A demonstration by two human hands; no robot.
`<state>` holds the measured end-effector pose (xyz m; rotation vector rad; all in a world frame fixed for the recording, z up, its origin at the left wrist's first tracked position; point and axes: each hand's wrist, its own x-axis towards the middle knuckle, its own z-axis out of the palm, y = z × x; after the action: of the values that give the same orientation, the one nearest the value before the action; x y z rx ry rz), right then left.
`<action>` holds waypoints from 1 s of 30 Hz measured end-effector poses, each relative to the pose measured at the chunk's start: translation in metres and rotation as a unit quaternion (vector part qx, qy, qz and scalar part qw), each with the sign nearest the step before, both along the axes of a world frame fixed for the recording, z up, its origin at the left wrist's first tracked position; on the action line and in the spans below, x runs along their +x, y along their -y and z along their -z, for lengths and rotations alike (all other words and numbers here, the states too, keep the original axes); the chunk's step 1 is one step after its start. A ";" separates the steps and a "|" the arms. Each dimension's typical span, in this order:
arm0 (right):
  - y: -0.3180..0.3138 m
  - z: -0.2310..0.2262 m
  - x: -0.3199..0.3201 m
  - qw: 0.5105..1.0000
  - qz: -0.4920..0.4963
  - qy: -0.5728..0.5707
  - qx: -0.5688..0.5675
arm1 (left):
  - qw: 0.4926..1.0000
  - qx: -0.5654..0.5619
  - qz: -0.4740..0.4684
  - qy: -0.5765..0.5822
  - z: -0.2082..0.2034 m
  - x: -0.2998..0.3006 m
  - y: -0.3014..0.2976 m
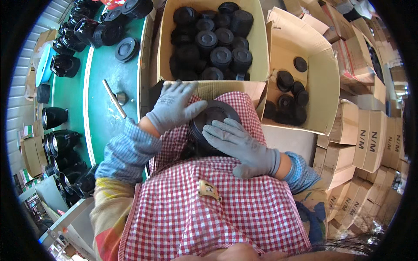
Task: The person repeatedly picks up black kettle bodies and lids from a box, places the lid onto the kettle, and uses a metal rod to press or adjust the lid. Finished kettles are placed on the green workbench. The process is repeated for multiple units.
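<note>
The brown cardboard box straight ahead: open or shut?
Open: the brown cardboard box shows round black pieces inside, nothing covering its top.

Brown cartons (368, 141) stand right, a basin (45, 65) (light blue) left.

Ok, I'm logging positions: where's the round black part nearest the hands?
In the head view, the round black part is just above centre, against the gingham apron, with the left hand at its upper left and the right hand over its lower right.
</note>
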<state>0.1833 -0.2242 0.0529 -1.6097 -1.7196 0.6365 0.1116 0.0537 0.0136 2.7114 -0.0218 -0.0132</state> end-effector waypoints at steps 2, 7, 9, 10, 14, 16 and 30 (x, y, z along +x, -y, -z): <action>-0.007 0.017 0.040 0.996 0.031 -0.079 0.022 | 0.981 -0.154 0.044 -0.111 -0.034 0.013 0.017; -0.071 0.000 0.009 0.992 -0.071 0.104 0.014 | 0.974 -0.152 0.076 -0.149 0.027 0.085 0.021; -0.081 -0.005 0.011 0.990 -0.072 0.101 0.066 | 0.977 -0.047 0.093 -0.187 -0.001 0.107 0.040; -0.076 -0.006 0.024 0.991 -0.053 0.107 0.066 | 0.968 -0.130 0.116 -0.183 -0.007 0.104 0.033; -0.022 0.021 0.101 0.977 0.027 0.213 0.010 | 0.896 -0.296 0.277 -0.181 -0.021 0.069 0.004; -0.040 0.034 0.087 0.992 -0.073 -0.030 -0.094 | 0.866 -0.404 0.226 -0.191 0.016 0.057 0.018; -0.036 0.018 0.084 0.967 0.217 0.090 0.100 | 0.915 0.355 -0.109 -0.158 -0.016 -0.037 -0.231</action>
<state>0.2671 -0.1885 0.0352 -1.8582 -1.4280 0.1026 0.0747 0.2850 0.0299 3.3769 0.4688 -0.4810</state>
